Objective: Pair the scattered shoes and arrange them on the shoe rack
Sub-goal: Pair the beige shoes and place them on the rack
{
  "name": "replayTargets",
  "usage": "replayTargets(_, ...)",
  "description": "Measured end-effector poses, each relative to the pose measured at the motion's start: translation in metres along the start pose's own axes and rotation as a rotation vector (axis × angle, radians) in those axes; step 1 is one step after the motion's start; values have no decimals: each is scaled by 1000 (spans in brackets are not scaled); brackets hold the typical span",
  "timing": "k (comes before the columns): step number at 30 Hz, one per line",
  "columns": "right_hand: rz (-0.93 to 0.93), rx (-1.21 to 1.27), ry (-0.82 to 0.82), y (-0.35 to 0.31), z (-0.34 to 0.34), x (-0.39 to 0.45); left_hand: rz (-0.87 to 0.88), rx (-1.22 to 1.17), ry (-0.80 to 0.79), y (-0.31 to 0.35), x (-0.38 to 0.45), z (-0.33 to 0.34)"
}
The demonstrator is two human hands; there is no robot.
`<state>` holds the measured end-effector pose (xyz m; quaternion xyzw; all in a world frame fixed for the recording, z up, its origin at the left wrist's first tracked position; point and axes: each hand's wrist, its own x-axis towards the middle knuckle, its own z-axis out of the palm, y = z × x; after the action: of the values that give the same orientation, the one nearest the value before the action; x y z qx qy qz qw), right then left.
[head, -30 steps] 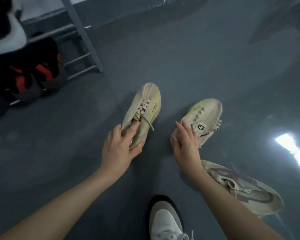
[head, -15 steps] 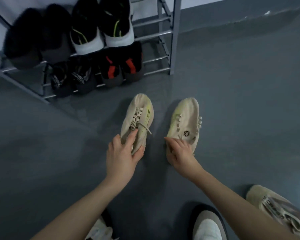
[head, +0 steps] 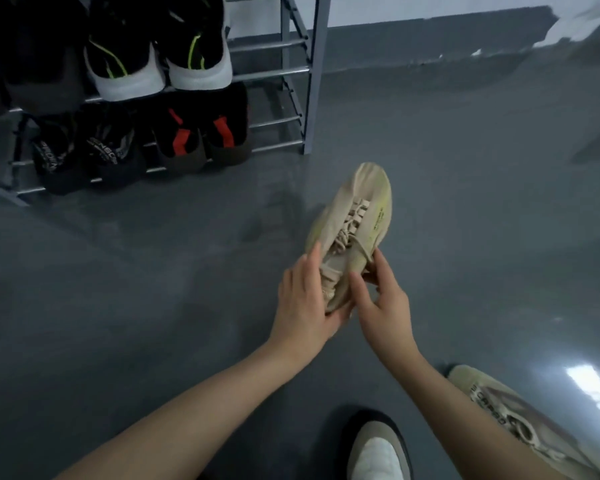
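Observation:
Two beige knit sneakers [head: 364,202] with pale yellow-green marks are pressed side by side, toes pointing away from me, above the grey floor. The nearer one hides most of the other. My left hand [head: 305,299] grips the heel end from the left, and my right hand [head: 385,306] grips it from the right, fingers curled round the heel. The grey metal shoe rack [head: 312,81] stands at the upper left, beyond the sneakers.
The rack holds black shoes with white soles and neon stripes [head: 160,64] on an upper shelf. Below sit black shoes with red patches [head: 194,140] and black lettered-strap shoes [head: 84,150]. A beige lettered shoe [head: 510,417] lies at lower right, a white-toed shoe [head: 378,452] at the bottom edge.
The two beige sneakers lay apart on the floor, one under each hand. Now they are brought together and held between both hands. The view has swung towards the rack.

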<state>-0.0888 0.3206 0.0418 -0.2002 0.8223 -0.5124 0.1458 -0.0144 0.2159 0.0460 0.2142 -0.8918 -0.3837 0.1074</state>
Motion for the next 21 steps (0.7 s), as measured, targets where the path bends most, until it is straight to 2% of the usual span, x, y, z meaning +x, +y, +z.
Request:
replayTargets(3,2,-45,86,14,-21,5,78,-22,-112,0,12,18)
replayTargets(5,47,-76,154,25,-32,7,138,-31,-256,-5,18,27)
replayTargets(7,94,-146,168,39,-42,11,187,75,-368,-11,21,36)
replayTargets(10,203,-429,57,61,-47,12,110,244,-376,-21,18,46)
replayTargets(12,296,-478,31,68,-47,10,39,378,-373,-26,13,49)
replayTargets(15,288,-579,-31,69,-42,3,-76,505,-376,-33,6,52)
replayTargets(18,283,-749,-112,74,-29,-1,-209,464,-369,-35,6,49)
replayTargets(21,275,-764,-104,78,-20,5,-162,335,-329,-38,7,38)
